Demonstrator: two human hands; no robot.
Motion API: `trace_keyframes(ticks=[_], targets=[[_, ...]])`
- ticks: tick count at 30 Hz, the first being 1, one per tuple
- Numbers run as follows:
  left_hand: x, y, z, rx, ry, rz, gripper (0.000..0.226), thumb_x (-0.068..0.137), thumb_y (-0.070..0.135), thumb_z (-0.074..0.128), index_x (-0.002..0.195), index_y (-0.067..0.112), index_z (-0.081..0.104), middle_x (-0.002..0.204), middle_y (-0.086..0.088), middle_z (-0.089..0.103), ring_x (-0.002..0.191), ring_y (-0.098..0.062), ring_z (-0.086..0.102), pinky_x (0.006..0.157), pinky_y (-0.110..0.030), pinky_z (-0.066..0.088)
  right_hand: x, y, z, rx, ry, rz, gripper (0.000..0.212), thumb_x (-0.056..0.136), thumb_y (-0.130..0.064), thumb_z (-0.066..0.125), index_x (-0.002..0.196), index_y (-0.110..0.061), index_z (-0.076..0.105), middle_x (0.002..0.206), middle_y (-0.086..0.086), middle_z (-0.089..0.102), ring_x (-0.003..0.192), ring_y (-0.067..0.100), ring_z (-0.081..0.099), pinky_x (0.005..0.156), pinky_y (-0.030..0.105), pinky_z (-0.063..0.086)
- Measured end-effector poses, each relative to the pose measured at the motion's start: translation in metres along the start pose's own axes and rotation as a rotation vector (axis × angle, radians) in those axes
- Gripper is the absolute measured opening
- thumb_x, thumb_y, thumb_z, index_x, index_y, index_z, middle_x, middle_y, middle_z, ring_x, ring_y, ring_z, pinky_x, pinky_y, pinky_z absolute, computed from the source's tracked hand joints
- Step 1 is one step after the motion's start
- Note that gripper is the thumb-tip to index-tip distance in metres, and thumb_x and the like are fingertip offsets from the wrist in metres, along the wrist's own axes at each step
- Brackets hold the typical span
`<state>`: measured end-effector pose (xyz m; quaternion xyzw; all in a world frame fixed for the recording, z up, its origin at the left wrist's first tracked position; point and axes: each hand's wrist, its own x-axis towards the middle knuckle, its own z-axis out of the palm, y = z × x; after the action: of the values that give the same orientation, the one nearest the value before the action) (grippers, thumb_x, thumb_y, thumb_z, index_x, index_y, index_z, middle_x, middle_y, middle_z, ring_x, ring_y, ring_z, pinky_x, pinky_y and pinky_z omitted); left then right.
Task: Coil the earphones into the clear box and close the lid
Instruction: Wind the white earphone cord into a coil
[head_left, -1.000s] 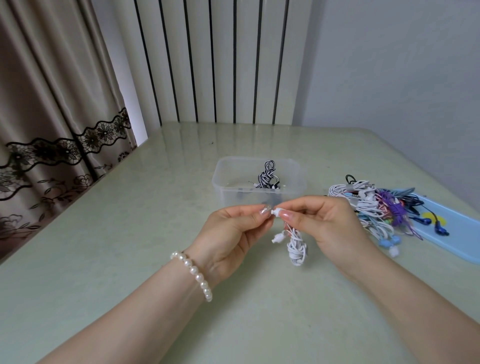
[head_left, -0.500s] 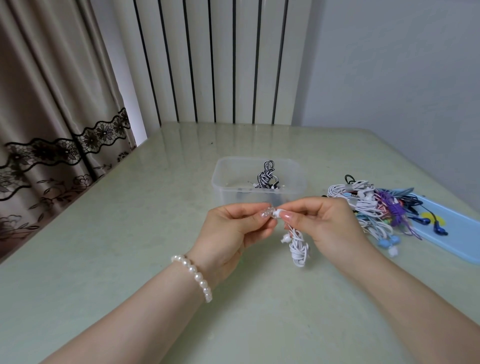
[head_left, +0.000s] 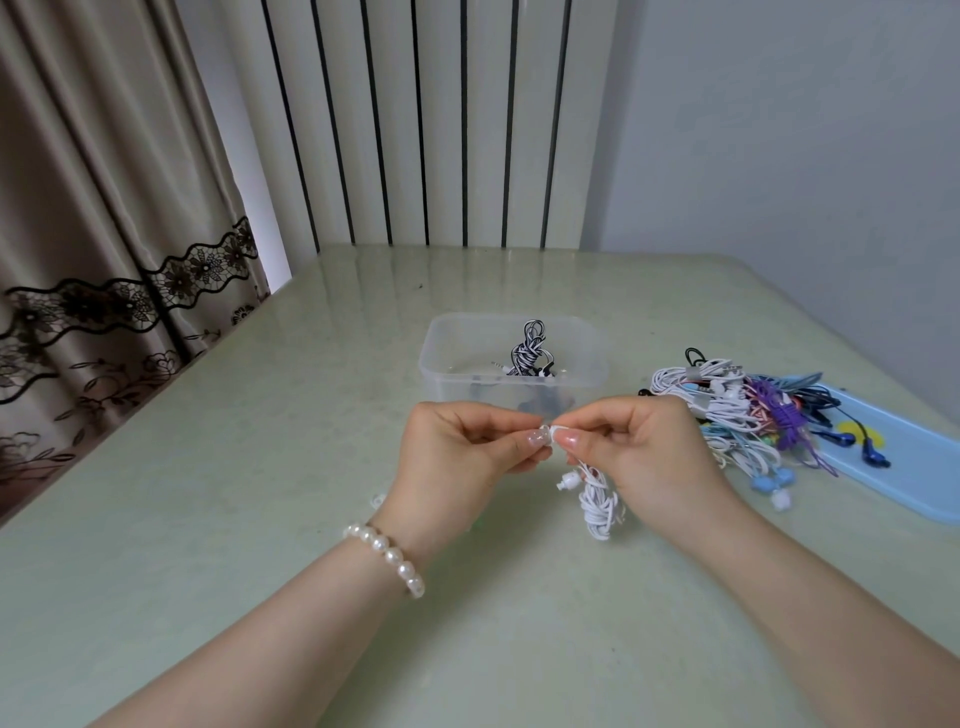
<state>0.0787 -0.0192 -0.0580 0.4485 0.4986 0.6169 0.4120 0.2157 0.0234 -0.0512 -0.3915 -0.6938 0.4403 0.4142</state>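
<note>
both hands are up over the tabletop (head_left: 218, 467), thumbs nearly touching. the left hand (head_left: 457, 457) and right hand (head_left: 639, 452) each have their fingers curled in, pinching the top end of the white earphones (head_left: 597, 499), whose wound bundle hangs below the right hand with one earbud sticking out. just behind sits the clear box (head_left: 457, 358), open, with a black-and-white coil (head_left: 527, 353) inside. off to the right, a pile of earphones (head_left: 737, 410) lies partly on the blue lid (head_left: 914, 467).
</note>
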Motion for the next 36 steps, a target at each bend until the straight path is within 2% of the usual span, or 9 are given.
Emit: trace_keyframes(ticks=[3,7,14,19,23,27,31,34,36], targets=[[0.000,-0.001,0.001,0.020,0.004,0.017,0.022,0.071,-0.011,0.068,0.064,0.010,0.072,0.057,-0.005,0.069,0.056,-0.014,0.066,0.061,-0.022,0.056,0.000,0.002,0.001,-0.052,0.031,-0.012,0.028,0.076,0.001,0.067,0.063,-0.023,0.068,0.050,-0.008,0.061,0.052,0.005,0.052,0.055,0.013,0.044],[-0.001,-0.002,0.002,0.048,0.015,0.049,0.030,0.070,-0.010,0.070,0.057,0.017,0.073,0.059,-0.003,0.070,0.059,-0.015,0.068,0.064,-0.024,0.057,0.000,0.006,0.003,-0.121,0.091,-0.038,0.030,0.075,-0.002,0.070,0.061,-0.028,0.067,0.052,-0.008,0.063,0.052,0.005,0.054,0.057,0.017,0.046],[-0.003,-0.002,0.007,-0.056,0.008,0.026,0.015,0.074,-0.010,0.065,0.072,0.003,0.070,0.062,-0.007,0.070,0.060,-0.015,0.068,0.065,-0.023,0.057,-0.005,0.005,0.005,-0.169,0.198,-0.137,0.024,0.077,-0.003,0.068,0.065,-0.023,0.067,0.056,-0.013,0.064,0.045,0.000,0.056,0.050,0.010,0.044],[-0.006,-0.001,0.007,-0.155,-0.040,-0.026,0.019,0.080,-0.012,0.058,0.078,0.003,0.070,0.071,-0.013,0.072,0.070,-0.020,0.070,0.071,-0.025,0.057,-0.004,0.009,0.005,-0.286,0.279,-0.230,0.010,0.077,-0.004,0.068,0.074,-0.013,0.073,0.068,-0.004,0.065,0.064,0.010,0.057,0.061,0.020,0.044],[0.000,0.000,0.002,-0.261,-0.025,-0.106,0.013,0.080,-0.010,0.057,0.084,-0.002,0.067,0.077,-0.016,0.072,0.073,-0.022,0.070,0.074,-0.028,0.058,-0.001,0.004,0.003,-0.028,0.146,-0.140,0.020,0.078,0.001,0.066,0.072,-0.018,0.070,0.063,-0.006,0.069,0.060,0.012,0.062,0.057,0.020,0.050],[0.002,-0.001,-0.001,-0.146,-0.018,-0.066,0.014,0.081,-0.008,0.059,0.083,0.002,0.068,0.073,-0.011,0.072,0.071,-0.019,0.069,0.074,-0.029,0.058,0.003,0.001,-0.004,0.174,-0.006,0.000,0.021,0.078,0.003,0.062,0.071,-0.016,0.071,0.058,-0.009,0.068,0.053,0.003,0.060,0.053,0.010,0.044],[0.001,-0.001,-0.002,-0.084,-0.044,-0.035,0.015,0.081,-0.006,0.059,0.081,0.005,0.070,0.068,-0.005,0.071,0.064,-0.013,0.067,0.068,-0.023,0.057,0.005,0.004,-0.005,0.244,-0.062,0.124,0.016,0.071,-0.013,0.065,0.065,-0.023,0.075,0.061,-0.001,0.068,0.063,0.010,0.060,0.067,0.030,0.038],[0.001,-0.001,-0.003,-0.112,-0.066,-0.044,0.016,0.080,-0.005,0.060,0.079,0.006,0.071,0.068,-0.006,0.071,0.063,-0.012,0.066,0.064,-0.022,0.055,0.005,0.004,-0.005,0.300,-0.075,0.173,0.010,0.065,-0.020,0.065,0.067,-0.017,0.075,0.058,0.002,0.065,0.066,0.017,0.054,0.071,0.036,0.033],[0.001,0.000,-0.002,-0.090,-0.088,-0.035,0.016,0.079,-0.004,0.061,0.078,0.007,0.072,0.068,-0.005,0.071,0.063,-0.012,0.065,0.063,-0.021,0.054,0.005,0.005,-0.006,0.312,-0.102,0.201,0.019,0.059,-0.023,0.065,0.073,-0.013,0.074,0.058,0.004,0.064,0.066,0.020,0.051,0.071,0.037,0.034]])
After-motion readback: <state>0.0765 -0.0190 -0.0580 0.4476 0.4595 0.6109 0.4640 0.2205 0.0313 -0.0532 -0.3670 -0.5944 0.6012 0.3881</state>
